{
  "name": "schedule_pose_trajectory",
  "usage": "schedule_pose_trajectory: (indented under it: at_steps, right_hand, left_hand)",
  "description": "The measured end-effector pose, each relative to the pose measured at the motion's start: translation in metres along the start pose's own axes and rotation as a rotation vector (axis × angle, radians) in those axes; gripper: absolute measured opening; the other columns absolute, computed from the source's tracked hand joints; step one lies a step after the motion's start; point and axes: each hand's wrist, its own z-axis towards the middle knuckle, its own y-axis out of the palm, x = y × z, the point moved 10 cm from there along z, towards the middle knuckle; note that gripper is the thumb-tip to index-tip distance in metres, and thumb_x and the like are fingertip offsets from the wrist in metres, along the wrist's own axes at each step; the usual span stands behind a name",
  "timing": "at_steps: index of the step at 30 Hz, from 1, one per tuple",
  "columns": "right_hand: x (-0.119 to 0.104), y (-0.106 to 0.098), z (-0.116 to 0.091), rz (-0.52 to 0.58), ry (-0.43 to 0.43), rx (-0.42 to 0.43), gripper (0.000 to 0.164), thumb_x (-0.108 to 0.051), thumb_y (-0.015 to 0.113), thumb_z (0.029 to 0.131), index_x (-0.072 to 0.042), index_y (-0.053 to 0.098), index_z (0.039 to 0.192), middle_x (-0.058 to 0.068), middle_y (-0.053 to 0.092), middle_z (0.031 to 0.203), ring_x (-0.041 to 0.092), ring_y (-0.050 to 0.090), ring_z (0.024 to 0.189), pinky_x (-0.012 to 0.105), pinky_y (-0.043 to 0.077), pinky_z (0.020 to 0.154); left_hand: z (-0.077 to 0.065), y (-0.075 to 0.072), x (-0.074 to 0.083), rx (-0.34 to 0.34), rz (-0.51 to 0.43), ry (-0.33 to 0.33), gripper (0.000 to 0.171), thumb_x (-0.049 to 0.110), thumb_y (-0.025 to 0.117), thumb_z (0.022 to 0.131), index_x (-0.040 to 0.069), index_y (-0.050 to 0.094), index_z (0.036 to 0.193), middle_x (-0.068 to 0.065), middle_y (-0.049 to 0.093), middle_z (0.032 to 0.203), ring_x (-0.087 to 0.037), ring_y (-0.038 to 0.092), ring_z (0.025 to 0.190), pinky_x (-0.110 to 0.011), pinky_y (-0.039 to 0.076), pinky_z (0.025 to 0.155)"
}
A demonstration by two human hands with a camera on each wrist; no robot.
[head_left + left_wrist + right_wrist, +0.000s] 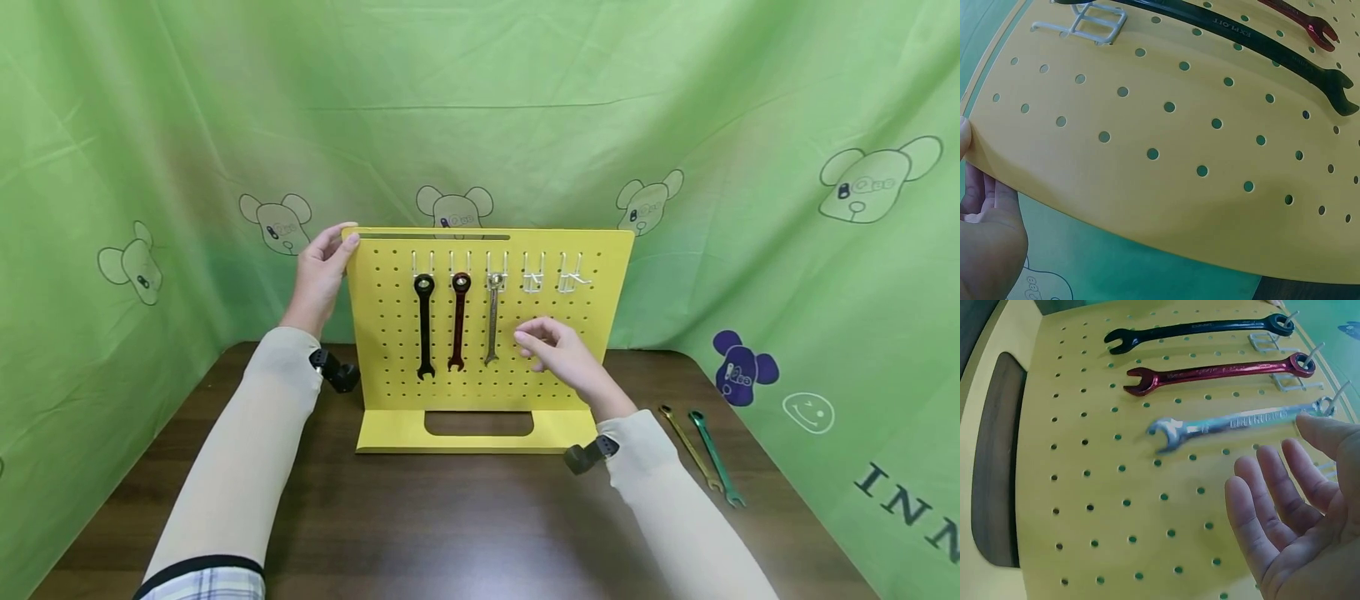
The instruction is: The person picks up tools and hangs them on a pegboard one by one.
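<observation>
A yellow pegboard (555,367) stands upright, its top left corner pinched by my left hand (321,275), thumb in front and fingers behind. Three combination wrenches hang from its hooks by their ring ends: a black wrench (425,329), a dark red wrench (459,325) and a silver wrench (492,325). Just right of the silver wrench is my right hand (558,354), holding nothing, its fingers loosely bent. In the right wrist view the silver wrench (1229,422) looks slightly blurred, and the thumb overlaps it near its ring end.
Two bare white hooks (533,275) are at the pegboard's right. On the brown table (465,525), right of the board, lie a gold wrench (690,448) and a green wrench (716,458). Green cloth (525,150) surrounds the table behind and on both sides.
</observation>
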Motion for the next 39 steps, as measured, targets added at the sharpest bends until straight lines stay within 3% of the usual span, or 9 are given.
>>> schedule_pose_trajectory:
  at_steps: [4,10,17,22,30,39]
  right_hand:
    - [0.007,-0.007,-0.007,-0.052,0.006,-0.008,0.041,-0.031,0.060,0.102,0.001,0.057,0.128,0.026,0.059,0.120,0.040,0.059,0.107,0.043,0.058,0.082]
    - [0.018,-0.024,-0.021,-0.114,0.010,-0.010,0.040,-0.029,0.060,0.103,0.004,0.058,0.125,0.027,0.061,0.111,0.042,0.059,0.102,0.039,0.059,0.078]
    - [0.036,-0.049,-0.040,-0.183,0.033,0.007,0.041,-0.031,0.060,0.103,0.004,0.060,0.123,0.022,0.063,0.104,0.027,0.062,0.093,0.040,0.059,0.073]
    - [0.057,-0.070,-0.056,-0.199,0.065,0.020,0.043,-0.030,0.061,0.103,0.007,0.058,0.124,0.016,0.064,0.100,0.025,0.064,0.092,0.039,0.060,0.073]
    - [0.091,-0.112,-0.089,-0.218,0.143,0.070,0.041,-0.028,0.059,0.104,0.007,0.057,0.125,0.015,0.068,0.109,0.018,0.067,0.090,0.038,0.060,0.072]
    - [0.139,-0.157,-0.119,-0.181,0.260,0.122,0.049,-0.030,0.058,0.104,0.013,0.052,0.126,-0.005,0.068,0.097,0.009,0.065,0.084,0.034,0.058,0.071]
  left_hand:
    - [-0.001,0.000,0.000,-0.001,0.015,-0.006,0.040,0.028,0.066,0.098,0.013,0.062,0.135,-0.005,0.061,0.121,-0.015,0.060,0.101,-0.024,0.051,0.089]
    - [-0.001,0.000,0.000,-0.005,0.010,-0.003,0.043,0.028,0.065,0.099,0.011,0.060,0.137,-0.005,0.061,0.121,-0.015,0.059,0.103,-0.026,0.050,0.091]
    - [-0.001,0.000,-0.001,0.000,0.012,-0.007,0.042,0.028,0.066,0.099,0.011,0.060,0.137,-0.004,0.061,0.120,-0.014,0.059,0.102,-0.024,0.050,0.089]
    - [-0.001,0.000,0.000,-0.002,0.018,-0.010,0.041,0.028,0.065,0.099,0.012,0.061,0.136,-0.004,0.061,0.121,-0.014,0.059,0.101,-0.024,0.050,0.088]
    - [0.000,0.002,0.000,-0.011,0.008,-0.008,0.041,0.027,0.065,0.099,0.012,0.060,0.137,-0.006,0.060,0.123,-0.015,0.060,0.102,-0.028,0.049,0.093]
    - [0.000,0.001,-0.001,-0.006,0.014,-0.011,0.044,0.028,0.065,0.099,0.010,0.058,0.138,-0.005,0.060,0.122,-0.014,0.060,0.102,-0.025,0.050,0.089]
